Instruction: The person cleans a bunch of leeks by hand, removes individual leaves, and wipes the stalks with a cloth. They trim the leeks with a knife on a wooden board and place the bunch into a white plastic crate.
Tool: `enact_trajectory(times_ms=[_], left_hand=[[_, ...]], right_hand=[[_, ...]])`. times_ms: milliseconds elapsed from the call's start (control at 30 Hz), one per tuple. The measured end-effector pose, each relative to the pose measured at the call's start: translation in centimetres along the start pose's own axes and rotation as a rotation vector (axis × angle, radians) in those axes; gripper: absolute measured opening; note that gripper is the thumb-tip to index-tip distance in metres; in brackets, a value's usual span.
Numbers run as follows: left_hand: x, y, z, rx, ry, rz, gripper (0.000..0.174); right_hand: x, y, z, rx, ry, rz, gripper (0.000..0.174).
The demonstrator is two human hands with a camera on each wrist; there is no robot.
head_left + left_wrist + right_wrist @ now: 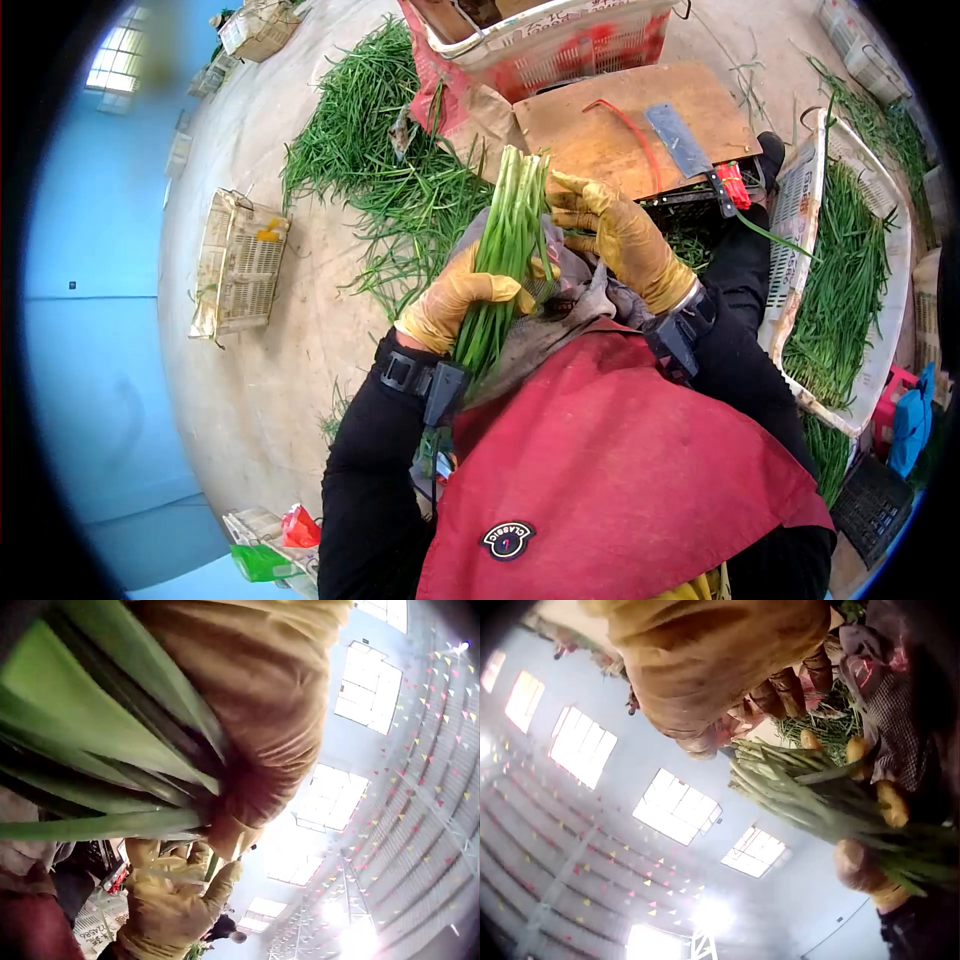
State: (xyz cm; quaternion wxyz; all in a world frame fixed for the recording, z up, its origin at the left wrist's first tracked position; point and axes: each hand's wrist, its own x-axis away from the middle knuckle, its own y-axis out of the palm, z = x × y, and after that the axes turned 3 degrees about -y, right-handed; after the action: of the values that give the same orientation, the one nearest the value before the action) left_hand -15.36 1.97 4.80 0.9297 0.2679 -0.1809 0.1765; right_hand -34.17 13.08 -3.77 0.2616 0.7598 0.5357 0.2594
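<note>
My left hand (455, 300), in a yellow glove, grips a bunch of garlic chives (515, 215) around its middle. The pale cut ends point up and away from me, while the leaves trail down over my lap. In the left wrist view broad green leaves (112, 712) fan out below the glove. My right hand (630, 240), also gloved, stands just right of the bunch with fingers spread and slightly bent, holding nothing. In the right wrist view its fingertips hover close by the cut ends of the chives (802, 787).
A wooden board (570, 125) in front bears a cleaver (680, 140) and a red strip (630, 135). Loose chives (365, 120) heap on the floor ahead left. A white crate (790, 270) of chives stands at right, another crate (240, 265) at left. A red-stained crate (580, 50) stands behind the board.
</note>
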Motion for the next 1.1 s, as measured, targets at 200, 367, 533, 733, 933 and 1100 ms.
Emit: enact_trajectory(times_ms=[200,367,533,733,933,1100], left_hand=[[-0.8,-1.0,-0.9,0.009,0.012,0.008,0.063],[-0.9,-0.1,-0.5,-0.168,-0.026,0.060,0.055],[-0.3,-1.8,-0.4,-0.063,-0.106,-0.020,0.050],[0.7,-3.7,-0.6,0.056,-0.105,-0.087,0.077],[0.6,-3.3,-1.2,0.177,-0.158,-0.148,0.075],[0.4,-1.4,-0.7,0.044,-0.194,-0.095,0.095]], right_hand=[[0.2,1.7,-0.2,0.192,-0.052,-0.078,0.054],[0.4,2.2,-0.4,0.433,0.039,-0.019,0.043],[-0.2,-2.1,-1.1,0.952,-0.134,0.176,0.023],[1.5,-8.8,-4.0,1.348,-0.171,0.121,0.029],[2.3,-7.3,-2.9,0.940,0.097,-0.053,0.055],[-0.3,-0.8,-4.7,0.545,0.257,-0.021,0.032]])
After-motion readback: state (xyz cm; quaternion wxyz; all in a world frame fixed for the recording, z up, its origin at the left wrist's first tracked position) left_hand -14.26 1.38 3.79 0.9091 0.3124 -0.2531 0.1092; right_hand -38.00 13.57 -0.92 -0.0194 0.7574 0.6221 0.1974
